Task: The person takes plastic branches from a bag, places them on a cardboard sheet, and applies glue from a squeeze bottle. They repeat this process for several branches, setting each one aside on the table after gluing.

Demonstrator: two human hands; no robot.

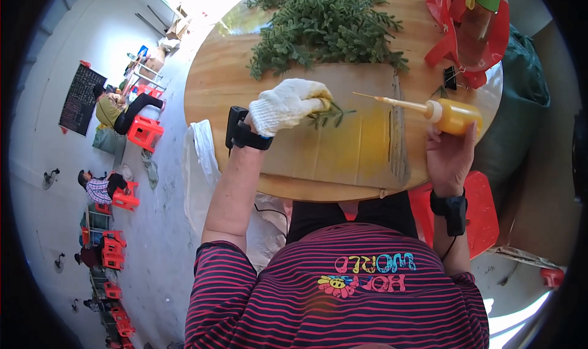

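In a white knit glove with yellowed fingertips, my left hand [288, 107] pinches a small green needle-leaf sprig [331, 116]. My bare right hand [450, 162] grips a squeeze bottle [459, 117] of yellow liquid, tipped on its side. Its long thin nozzle points left, toward the sprig, with a gap between them. Below both lies a flat sheet of cardboard [324, 156], stained yellow on its right part. Beyond the cardboard, a heap of similar green sprigs [324, 24] covers the far side of the round wooden table [214, 79].
At the far right a red plastic bag [438, 15] surrounds a jar [481, 27] with a green lid, beside a black binder clip [450, 77]. White cloth [205, 147] hangs at the table's left edge. A red stool [481, 214] stands right; several seated people are far left.
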